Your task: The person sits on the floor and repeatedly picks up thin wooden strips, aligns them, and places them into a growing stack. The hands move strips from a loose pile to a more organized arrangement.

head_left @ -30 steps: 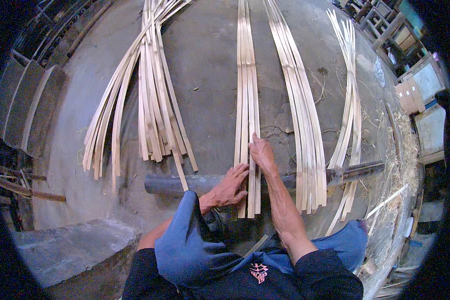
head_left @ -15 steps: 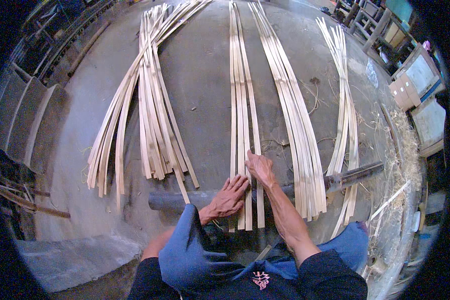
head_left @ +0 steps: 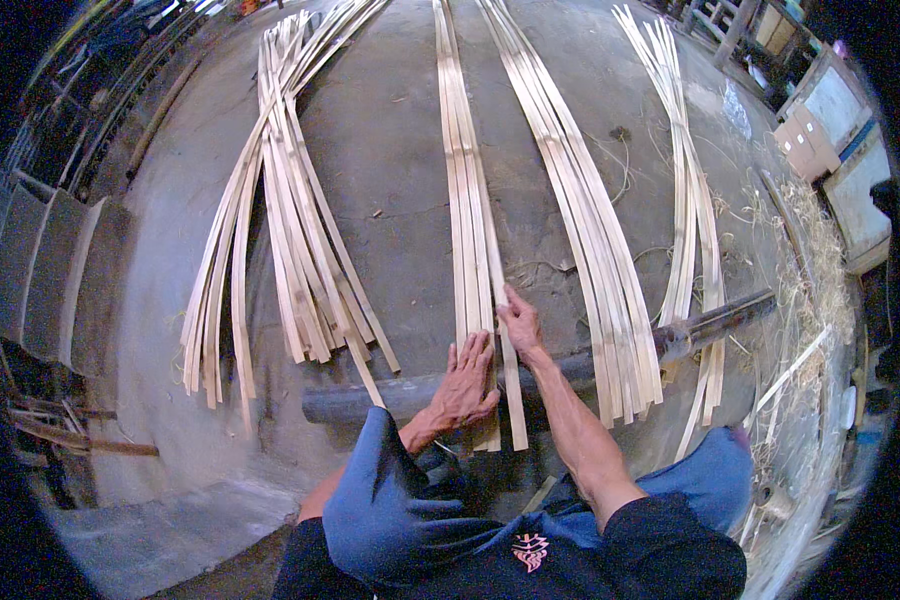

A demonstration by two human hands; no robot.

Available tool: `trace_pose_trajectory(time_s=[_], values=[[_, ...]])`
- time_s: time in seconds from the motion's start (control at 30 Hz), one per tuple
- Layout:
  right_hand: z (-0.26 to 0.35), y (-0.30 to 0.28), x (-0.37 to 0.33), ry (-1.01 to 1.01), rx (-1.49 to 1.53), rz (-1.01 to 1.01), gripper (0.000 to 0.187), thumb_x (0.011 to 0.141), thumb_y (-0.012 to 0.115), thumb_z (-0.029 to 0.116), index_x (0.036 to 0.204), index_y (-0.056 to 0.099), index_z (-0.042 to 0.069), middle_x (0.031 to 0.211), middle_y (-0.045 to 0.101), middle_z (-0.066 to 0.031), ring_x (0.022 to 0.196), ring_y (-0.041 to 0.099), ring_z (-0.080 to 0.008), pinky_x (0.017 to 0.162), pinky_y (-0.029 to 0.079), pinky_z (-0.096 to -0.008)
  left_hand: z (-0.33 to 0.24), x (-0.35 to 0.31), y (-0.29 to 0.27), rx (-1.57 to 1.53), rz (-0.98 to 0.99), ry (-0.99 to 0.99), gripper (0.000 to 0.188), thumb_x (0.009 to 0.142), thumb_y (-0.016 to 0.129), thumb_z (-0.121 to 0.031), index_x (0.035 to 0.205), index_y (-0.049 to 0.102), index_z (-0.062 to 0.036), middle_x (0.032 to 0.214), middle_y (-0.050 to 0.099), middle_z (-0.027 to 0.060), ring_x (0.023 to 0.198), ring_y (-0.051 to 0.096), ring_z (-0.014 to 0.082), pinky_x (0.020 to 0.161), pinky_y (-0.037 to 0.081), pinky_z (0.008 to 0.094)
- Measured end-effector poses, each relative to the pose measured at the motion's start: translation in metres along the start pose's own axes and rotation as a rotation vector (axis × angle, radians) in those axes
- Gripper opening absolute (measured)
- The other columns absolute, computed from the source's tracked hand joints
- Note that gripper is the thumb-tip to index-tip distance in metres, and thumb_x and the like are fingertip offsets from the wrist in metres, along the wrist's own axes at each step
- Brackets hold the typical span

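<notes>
A narrow row of long, pale bamboo strips (head_left: 465,220) runs away from me in the middle, its near ends lying over a dark round pipe (head_left: 355,398). My left hand (head_left: 460,382) rests flat on these strips near the pipe, its fingers stretched out. Just to the right, my right hand (head_left: 520,322) pinches the row's rightmost strip (head_left: 513,395) between thumb and fingers. Below the hand, this strip's near end stands a little apart from the others; farther up, it lies close against them.
A wider bundle of strips (head_left: 580,200) lies to the right, with a thinner one (head_left: 688,200) beyond it. Two crossing bundles (head_left: 280,200) spread out at the left. Shavings (head_left: 815,260) and a cardboard box (head_left: 808,145) are at the far right.
The strips in the middle row have come closer together, narrowing the gaps between them. My left hand has turned more upright, and my right hand has closed on the rightmost strip.
</notes>
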State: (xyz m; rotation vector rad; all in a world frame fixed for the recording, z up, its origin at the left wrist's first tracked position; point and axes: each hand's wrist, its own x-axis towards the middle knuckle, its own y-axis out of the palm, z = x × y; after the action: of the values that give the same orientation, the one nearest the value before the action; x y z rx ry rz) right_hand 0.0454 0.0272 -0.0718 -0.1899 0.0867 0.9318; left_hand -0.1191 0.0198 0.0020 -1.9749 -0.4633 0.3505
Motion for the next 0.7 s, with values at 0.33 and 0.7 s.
trace_pose_trajectory(time_s=[0.33, 0.7], values=[[0.014, 0.01, -0.001, -0.049, -0.03, -0.055, 0.036, 0.08, 0.056, 0.015, 0.115, 0.053, 0.006, 0.07, 0.059, -0.0054, 0.063, 0.05, -0.0074, 0.057, 0.042, -0.0261, 0.004, 0.002, -0.002, 0.039, 0.013, 0.011, 0.066, 0.08, 0.044, -0.046, 0.133, 0.028, -0.0086, 0.139, 0.019, 0.0178, 0.128, 0.014, 0.0368, 0.102, 0.012, 0.0544], [0.032, -0.005, -0.005, -0.156, -0.474, -0.31, 0.035, 0.077, 0.056, 0.011, 0.11, 0.052, 0.002, 0.088, 0.057, -0.0142, 0.08, 0.055, -0.0233, 0.07, 0.044, -0.0341, 0.002, 0.005, 0.002, 0.049, -0.011, 0.014, 0.067, 0.078, 0.046, -0.048, 0.132, 0.03, -0.0125, 0.139, 0.019, 0.0167, 0.128, 0.013, 0.0355, 0.101, 0.006, 0.0563]])
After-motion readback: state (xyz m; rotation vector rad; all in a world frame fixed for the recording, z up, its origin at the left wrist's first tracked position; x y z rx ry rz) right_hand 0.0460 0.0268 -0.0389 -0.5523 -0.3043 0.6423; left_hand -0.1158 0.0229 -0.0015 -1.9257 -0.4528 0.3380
